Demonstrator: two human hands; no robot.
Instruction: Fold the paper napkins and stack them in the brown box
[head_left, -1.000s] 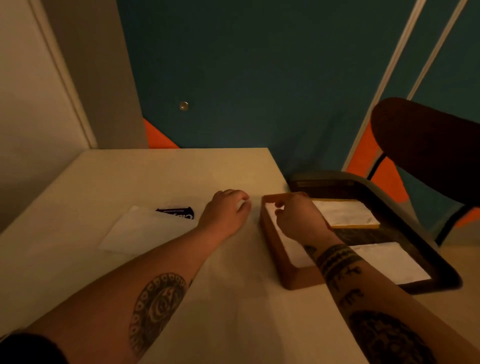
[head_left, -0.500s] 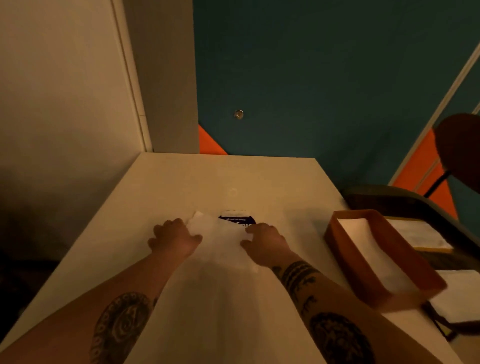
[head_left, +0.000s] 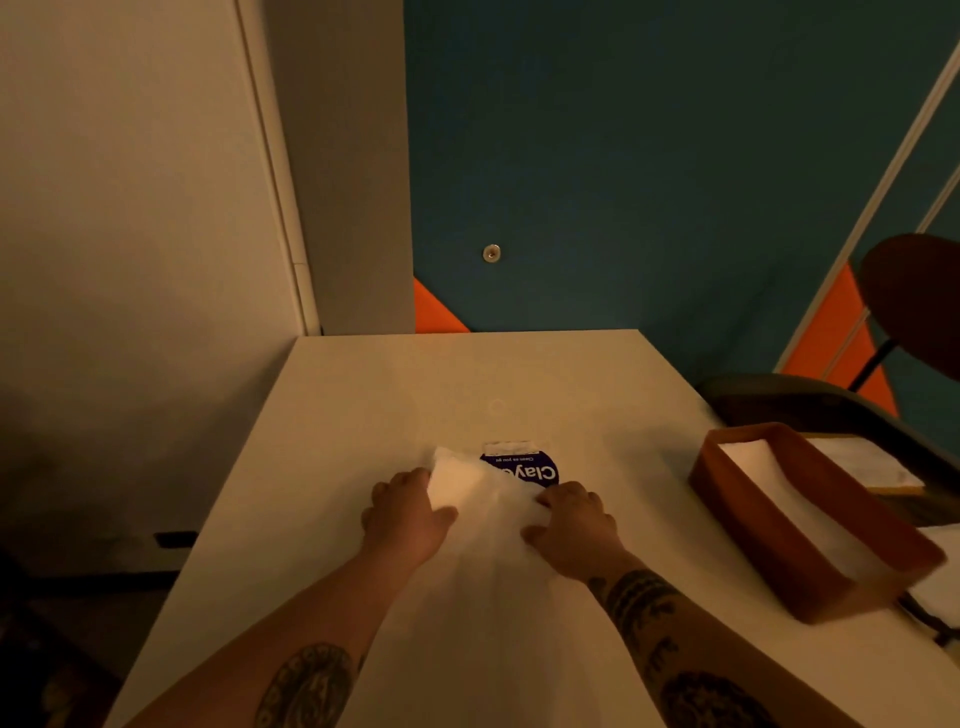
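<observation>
Lying on the tabletop (head_left: 467, 384) well left of the brown box (head_left: 753, 543), the paper napkin (head_left: 480, 493) is being pinched at opposite edges by the left hand (head_left: 405, 514) and right hand (head_left: 571, 522); light and limp, it is probably best held by its corners.

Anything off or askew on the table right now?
The brown rectangular box sits at the white table's right edge, its outer side apparently overhanging, so it could tip. Otherwise nothing odd: left hand and right hand grip the white paper napkin.
</observation>
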